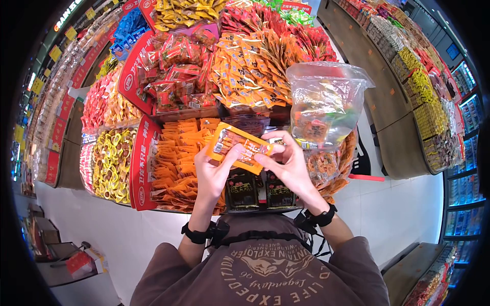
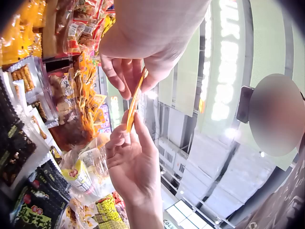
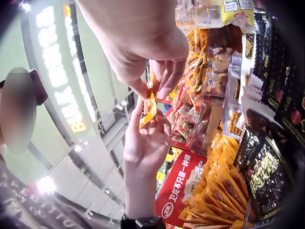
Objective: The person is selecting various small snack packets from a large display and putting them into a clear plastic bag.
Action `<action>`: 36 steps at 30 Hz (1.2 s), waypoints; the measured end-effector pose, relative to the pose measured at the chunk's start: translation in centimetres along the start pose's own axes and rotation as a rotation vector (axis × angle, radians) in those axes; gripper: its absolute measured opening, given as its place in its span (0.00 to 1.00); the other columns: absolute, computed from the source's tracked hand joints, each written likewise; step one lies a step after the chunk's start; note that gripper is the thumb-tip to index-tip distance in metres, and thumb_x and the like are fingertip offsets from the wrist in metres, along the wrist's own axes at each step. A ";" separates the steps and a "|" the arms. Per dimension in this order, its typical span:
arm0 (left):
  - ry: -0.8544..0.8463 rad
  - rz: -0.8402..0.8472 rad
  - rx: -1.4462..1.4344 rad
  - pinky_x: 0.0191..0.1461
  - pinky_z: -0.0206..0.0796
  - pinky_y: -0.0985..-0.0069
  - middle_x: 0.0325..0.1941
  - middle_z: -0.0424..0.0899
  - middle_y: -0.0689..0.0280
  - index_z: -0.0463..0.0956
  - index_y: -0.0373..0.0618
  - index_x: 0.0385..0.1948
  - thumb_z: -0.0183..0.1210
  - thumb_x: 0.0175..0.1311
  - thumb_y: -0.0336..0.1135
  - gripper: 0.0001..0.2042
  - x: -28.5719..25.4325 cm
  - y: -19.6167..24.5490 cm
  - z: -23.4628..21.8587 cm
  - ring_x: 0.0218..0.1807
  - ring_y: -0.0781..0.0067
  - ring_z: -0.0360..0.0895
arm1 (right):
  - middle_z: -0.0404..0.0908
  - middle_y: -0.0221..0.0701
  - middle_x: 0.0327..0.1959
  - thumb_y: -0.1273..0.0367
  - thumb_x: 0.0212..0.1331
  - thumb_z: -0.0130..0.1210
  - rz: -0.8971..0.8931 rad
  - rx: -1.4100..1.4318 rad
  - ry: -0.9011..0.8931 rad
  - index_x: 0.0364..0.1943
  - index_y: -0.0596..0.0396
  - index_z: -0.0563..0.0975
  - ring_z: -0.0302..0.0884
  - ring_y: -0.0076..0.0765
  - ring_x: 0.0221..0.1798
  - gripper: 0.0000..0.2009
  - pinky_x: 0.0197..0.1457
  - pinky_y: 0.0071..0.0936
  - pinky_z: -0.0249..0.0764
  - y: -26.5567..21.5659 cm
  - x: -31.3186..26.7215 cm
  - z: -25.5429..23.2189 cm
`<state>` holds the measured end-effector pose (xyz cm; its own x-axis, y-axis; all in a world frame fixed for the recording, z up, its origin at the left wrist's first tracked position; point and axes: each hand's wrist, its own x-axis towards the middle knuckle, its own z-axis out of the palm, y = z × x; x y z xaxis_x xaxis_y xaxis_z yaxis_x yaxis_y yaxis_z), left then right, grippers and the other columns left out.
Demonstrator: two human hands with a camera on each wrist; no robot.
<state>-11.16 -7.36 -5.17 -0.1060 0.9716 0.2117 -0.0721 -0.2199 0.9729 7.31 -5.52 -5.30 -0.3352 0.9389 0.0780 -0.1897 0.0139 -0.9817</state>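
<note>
An orange snack packet (image 1: pixel 236 138) with a clear window and reddish-brown strips inside is held up over the display bin, tilted down to the right. My left hand (image 1: pixel 213 172) grips its left end, thumb across the front. At the other end my right hand (image 1: pixel 292 166) pinches the edge between thumb and fingers. In the left wrist view the packet (image 2: pixel 137 102) appears edge-on between both hands. The right wrist view shows the packet (image 3: pixel 149 107) bent slightly between the fingertips. Black snack packs (image 1: pixel 242 190) lie just below the hands.
Rows of orange packets (image 1: pixel 176 166) fill the bin at left behind a red sign strip (image 1: pixel 145 168). A clear plastic bag (image 1: pixel 329 97) with snacks inside sits at right. Orange pouches (image 1: pixel 250 66) pile up beyond. Shelving (image 1: pixel 370 66) runs along the right aisle.
</note>
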 end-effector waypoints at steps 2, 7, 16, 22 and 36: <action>0.003 0.000 0.012 0.48 0.72 0.79 0.41 0.85 0.65 0.79 0.33 0.44 0.60 0.64 0.22 0.09 -0.1 0.3 0.6 0.42 0.81 0.80 | 0.85 0.27 0.35 0.77 0.59 0.64 -0.045 0.038 0.070 0.54 0.57 0.68 0.79 0.14 0.36 0.21 0.38 0.15 0.73 -0.8 0.4 -1.0; -0.145 -0.093 -0.081 0.48 0.70 0.81 0.41 0.85 0.64 0.80 0.33 0.42 0.62 0.63 0.23 0.08 -0.9 0.7 2.2 0.41 0.82 0.79 | 0.82 0.25 0.31 0.76 0.59 0.64 -0.111 0.035 0.220 0.57 0.57 0.66 0.80 0.16 0.34 0.24 0.34 0.14 0.73 -3.0 1.1 -3.5; -0.148 -0.176 -0.065 0.45 0.73 0.80 0.40 0.86 0.63 0.79 0.32 0.44 0.62 0.63 0.22 0.10 -0.9 2.5 4.6 0.40 0.80 0.81 | 0.84 0.28 0.36 0.76 0.61 0.62 -0.131 0.085 0.033 0.49 0.60 0.74 0.80 0.17 0.37 0.14 0.38 0.17 0.76 -2.6 0.3 -4.1; -0.084 -0.052 -0.040 0.43 0.73 0.82 0.38 0.86 0.64 0.79 0.32 0.45 0.60 0.64 0.22 0.09 -1.0 3.2 6.1 0.38 0.82 0.81 | 0.85 0.30 0.34 0.79 0.60 0.61 -0.186 0.056 0.005 0.50 0.61 0.75 0.81 0.18 0.38 0.14 0.42 0.19 0.78 -4.3 -0.6 -4.9; -0.117 -0.013 -0.265 0.38 0.73 0.81 0.37 0.85 0.60 0.77 0.26 0.48 0.52 0.71 0.26 0.12 -2.1 4.4 9.7 0.33 0.78 0.82 | 0.83 0.31 0.30 0.82 0.58 0.61 -0.242 0.103 0.066 0.60 0.63 0.66 0.81 0.20 0.31 0.25 0.35 0.16 0.75 -8.4 -2.4 -6.7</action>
<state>-1.69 -9.49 -0.40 0.0106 0.9746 0.2235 -0.3314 -0.2075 0.9204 15.88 -5.60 1.65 -0.2081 0.9331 0.2933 -0.3512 0.2086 -0.9128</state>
